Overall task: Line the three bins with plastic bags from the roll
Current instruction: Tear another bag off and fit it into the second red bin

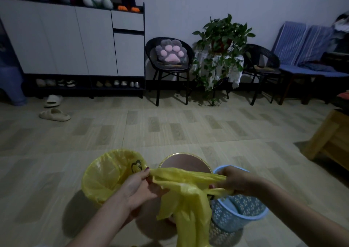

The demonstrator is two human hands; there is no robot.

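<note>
Three bins stand on the floor in front of me. The left bin (pixel 105 175) is lined with a yellow plastic bag. The middle bin (pixel 184 162) is pink with a gold rim and has no bag in it. The right bin (pixel 243 214) is light blue with a patterned wall and holds no bag. A second yellow bag (pixel 188 193) is stretched between my hands over the middle bin, its body hanging down. My left hand (pixel 140 187) pinches the bag's left edge. My right hand (pixel 237 181) grips its right edge. The roll is not in view.
A wooden bench corner (pixel 328 137) juts in at the right. Two slippers (pixel 54 114) lie on the floor at the left. Along the far wall stand a white cabinet (pixel 75 40), two black chairs (pixel 170 69), a potted plant (pixel 221 38) and a blue seat (pixel 309 70).
</note>
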